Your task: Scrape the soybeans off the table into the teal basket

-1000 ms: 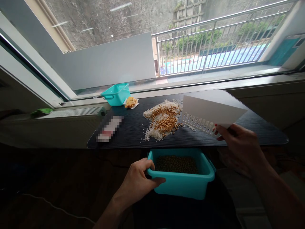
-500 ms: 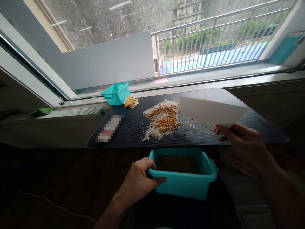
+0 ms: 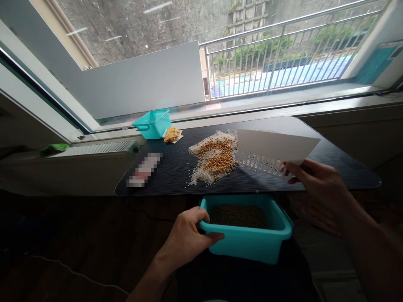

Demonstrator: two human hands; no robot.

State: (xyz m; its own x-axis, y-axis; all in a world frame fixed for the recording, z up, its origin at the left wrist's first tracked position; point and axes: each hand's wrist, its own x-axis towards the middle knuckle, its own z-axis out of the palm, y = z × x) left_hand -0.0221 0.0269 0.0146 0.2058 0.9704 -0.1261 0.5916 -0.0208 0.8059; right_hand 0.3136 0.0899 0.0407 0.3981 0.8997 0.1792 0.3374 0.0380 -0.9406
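My left hand [image 3: 189,239] grips the left rim of a teal plastic bin [image 3: 248,245] half full of brownish beans, held just below the front edge of the black table [image 3: 343,167]. My right hand [image 3: 315,184] pinches the lower right corner of a white slotted scraper card [image 3: 273,149]. The card stands on the table with its slotted edge down, right beside a pile of yellow beans mixed with white rice [image 3: 215,157].
A second teal bin [image 3: 153,123] and a yellow crumpled wrapper [image 3: 172,134] sit at the table's back left. A blurred white packet [image 3: 145,170] lies front left. A radiator top with a green object [image 3: 55,147] runs to the left. Window and balcony railing lie behind.
The card has shifted slightly left and lower, closer to the pile. One loose bean rolled toward the table's front edge. The bin moved a little right.
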